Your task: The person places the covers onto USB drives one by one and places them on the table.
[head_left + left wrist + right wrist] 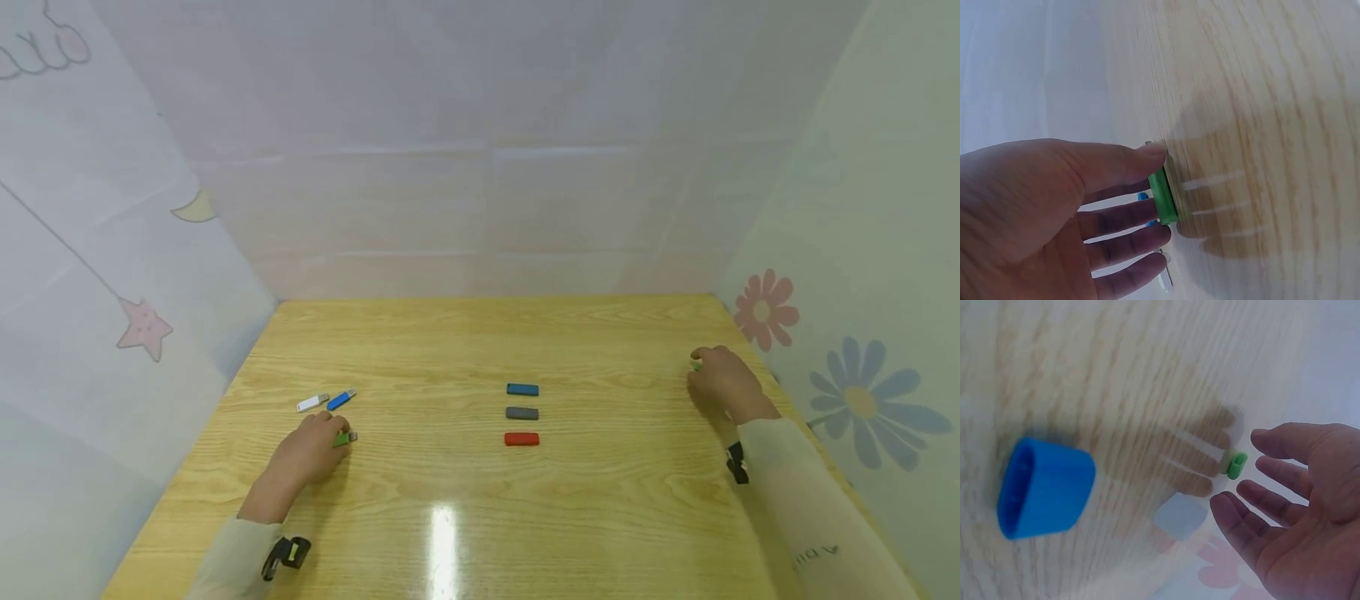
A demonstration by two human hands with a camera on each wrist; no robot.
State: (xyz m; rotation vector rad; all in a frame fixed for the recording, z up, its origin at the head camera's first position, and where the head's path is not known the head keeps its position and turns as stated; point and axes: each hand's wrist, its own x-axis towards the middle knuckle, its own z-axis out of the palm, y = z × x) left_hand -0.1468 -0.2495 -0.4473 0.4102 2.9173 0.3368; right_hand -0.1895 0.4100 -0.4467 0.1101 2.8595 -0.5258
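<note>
Near table's right edge (723, 325), right grip (723, 382) spread by green cap (1238, 465); left grip (306, 450) pinches green stick (1162, 197), room rightward.

Three USB sticks (340, 401), three flat bars (522, 413), three small caps (1054, 490), one left hand (309, 448), one right hand (726, 382)

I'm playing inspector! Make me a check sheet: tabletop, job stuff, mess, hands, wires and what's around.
Surface: wooden table, glare on the near part
Job's things: green stick, blue stick, white stick; green cap, blue cap, white cap; dark-blue piece, grey piece, red piece lined up
Clutter: nothing seen
Hands: left hand pinches the green stick; right hand at the green cap, no grip visible
Cables: nothing seen
Surroundings: pale walls with star, moon, flowers
</note>
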